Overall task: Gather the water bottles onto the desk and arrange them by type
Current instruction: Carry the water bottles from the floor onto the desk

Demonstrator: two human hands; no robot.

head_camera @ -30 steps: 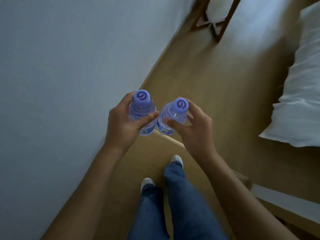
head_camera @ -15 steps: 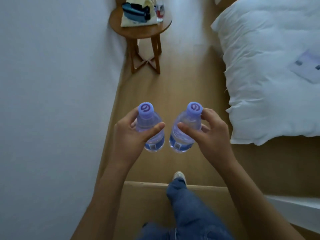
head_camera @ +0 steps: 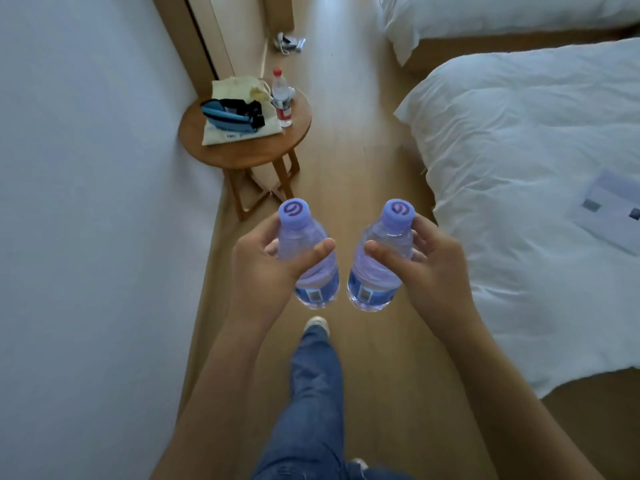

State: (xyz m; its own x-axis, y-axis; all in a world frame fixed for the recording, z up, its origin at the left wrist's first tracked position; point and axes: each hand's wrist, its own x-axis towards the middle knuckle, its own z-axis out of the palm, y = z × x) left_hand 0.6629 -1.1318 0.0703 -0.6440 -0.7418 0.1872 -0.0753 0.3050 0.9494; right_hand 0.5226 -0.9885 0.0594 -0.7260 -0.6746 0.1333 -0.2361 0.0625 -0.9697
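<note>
Two purple-capped bottles [head_camera: 313, 258] [head_camera: 381, 258], one upright in each hand [head_camera: 266, 271] [head_camera: 429, 271].

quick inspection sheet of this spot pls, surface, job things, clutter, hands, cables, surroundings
surface: wooden floor; no desk in view
job's things: two purple-capped bottles, left bottle and right bottle, carried upright and apart; a red-capped bottle stands on the round side table
clutter: cloth bag with a blue pouch on it, on the same table; small items on the floor too blurred to name
grippers: left hand grips the left bottle; right hand grips the right bottle
cables: nothing seen
surroundings: white wall on the left, two beds with white bedding on the right, paper sheet on the near bed
</note>
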